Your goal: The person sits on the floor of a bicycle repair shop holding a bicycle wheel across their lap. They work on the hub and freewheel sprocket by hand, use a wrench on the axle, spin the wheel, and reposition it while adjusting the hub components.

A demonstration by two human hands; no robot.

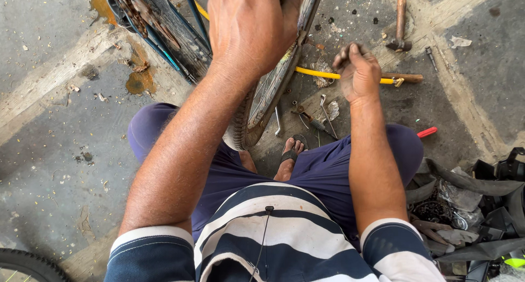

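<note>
The left hand (249, 27), at the top centre of the frame, lies over the rim of a bicycle wheel (268, 90), thumb hooked over the tyre edge and fingers curled away out of sight, so it grips the wheel. The wheel runs down from the top centre to just above the knees, standing on its edge.

The right hand (358, 68), right of centre, hovers with fingers bunched together; whether it pinches anything cannot be told. Just behind it lies one yellow-shafted tool (320, 73).

At the lower right sits a heap of black rubber scraps and tubes (470, 205) with a chain-like coil among them; no clear container wall shows.

On the concrete floor (49, 150): one hammer (400, 25) at the upper right, one red-handled tool (426, 132), two small spanners (326, 113) below the right hand, one sandalled foot (291, 153), and one rusty chain (136, 14) at the upper left.
</note>
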